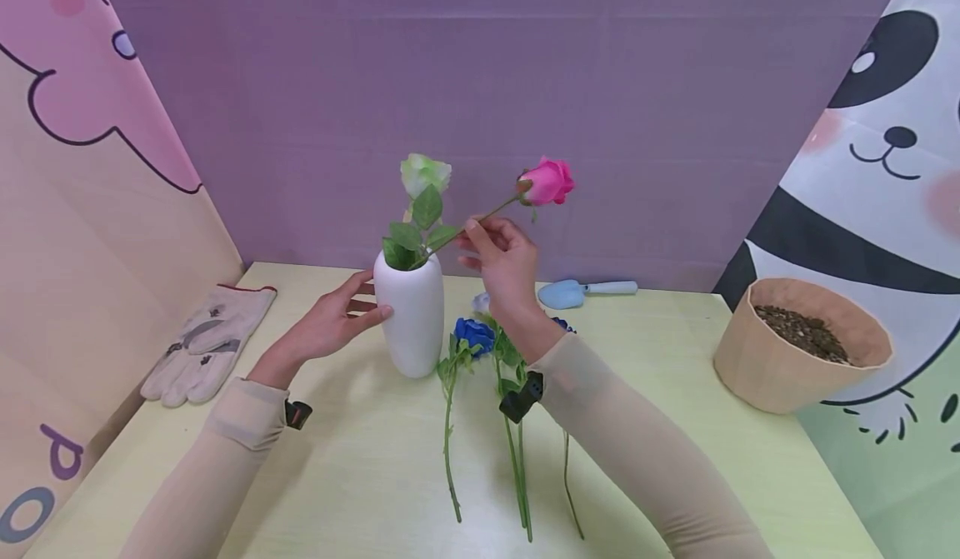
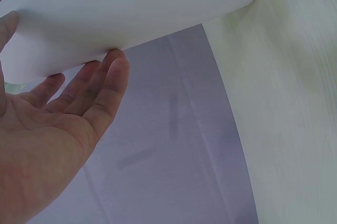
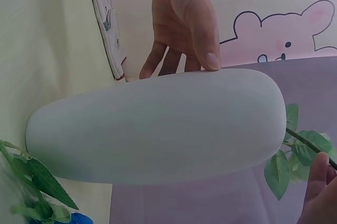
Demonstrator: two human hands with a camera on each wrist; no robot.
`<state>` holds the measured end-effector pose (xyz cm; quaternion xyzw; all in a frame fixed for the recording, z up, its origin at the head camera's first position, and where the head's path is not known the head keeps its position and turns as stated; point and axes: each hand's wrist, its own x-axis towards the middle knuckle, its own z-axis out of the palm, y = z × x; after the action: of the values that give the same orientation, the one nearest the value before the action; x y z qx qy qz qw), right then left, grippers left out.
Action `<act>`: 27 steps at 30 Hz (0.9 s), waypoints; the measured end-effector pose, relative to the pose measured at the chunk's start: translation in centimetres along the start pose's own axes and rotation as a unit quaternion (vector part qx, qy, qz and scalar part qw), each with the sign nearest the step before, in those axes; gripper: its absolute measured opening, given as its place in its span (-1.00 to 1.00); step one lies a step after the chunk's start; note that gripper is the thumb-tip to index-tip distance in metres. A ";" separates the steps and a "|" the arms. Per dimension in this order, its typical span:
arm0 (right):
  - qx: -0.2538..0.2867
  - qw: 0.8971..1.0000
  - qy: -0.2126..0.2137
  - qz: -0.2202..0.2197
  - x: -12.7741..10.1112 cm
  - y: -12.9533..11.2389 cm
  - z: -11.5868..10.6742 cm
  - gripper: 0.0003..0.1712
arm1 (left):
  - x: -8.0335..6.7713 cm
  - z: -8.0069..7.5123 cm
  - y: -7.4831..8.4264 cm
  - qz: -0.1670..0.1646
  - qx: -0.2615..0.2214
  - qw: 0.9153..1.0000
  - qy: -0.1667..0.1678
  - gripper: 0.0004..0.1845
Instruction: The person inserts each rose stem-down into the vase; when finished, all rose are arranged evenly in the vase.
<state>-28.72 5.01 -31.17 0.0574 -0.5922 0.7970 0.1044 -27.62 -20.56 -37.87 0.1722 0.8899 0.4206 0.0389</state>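
A white vase [image 1: 410, 317] stands upright on the table, with a pale green-white rose [image 1: 425, 175] and green leaves rising from its mouth. My left hand [image 1: 335, 316] holds the vase at its left side, thumb toward the front and fingers toward the back. In the left wrist view the fingertips [image 2: 116, 58] touch the vase wall. With thumb and fingers, my right hand [image 1: 507, 263] pinches the stem of a pink rose [image 1: 549, 182]. That stem slants down left into the vase's mouth; its lower end is hidden. The right wrist view shows the stem [image 3: 308, 144] at the rim.
Blue roses [image 1: 475, 336] with long green stems lie right of the vase, partly behind my right forearm. A light blue trowel [image 1: 562, 294] lies at the back. On the right stands a tan pot [image 1: 757, 367] holding dark soil; work gloves [image 1: 206, 346] lie on the left.
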 end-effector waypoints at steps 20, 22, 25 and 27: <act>-0.079 0.996 -0.042 0.020 0.0 -0.3 0.6 -0.77 | 0.0 0.1 0.2 -0.007 0.003 1.000 -0.002 -0.17; -0.098 0.994 -0.043 0.023 0.1 -0.2 0.6 -0.78 | 0.0 0.1 0.3 -0.006 0.002 1.000 -0.002 -0.17; -0.122 0.991 -0.045 0.027 0.3 0.1 0.7 -0.75 | -0.1 0.0 0.4 -0.005 -0.002 1.000 -0.002 -0.17; -0.134 0.989 -0.052 0.032 0.3 0.3 0.9 -0.74 | -0.1 0.0 0.5 -0.004 -0.004 1.000 -0.001 -0.17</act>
<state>-29.14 4.10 -31.16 0.0651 -0.6997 0.7093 0.0550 -27.39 -20.32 -37.54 0.1692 0.8886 0.4242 0.0421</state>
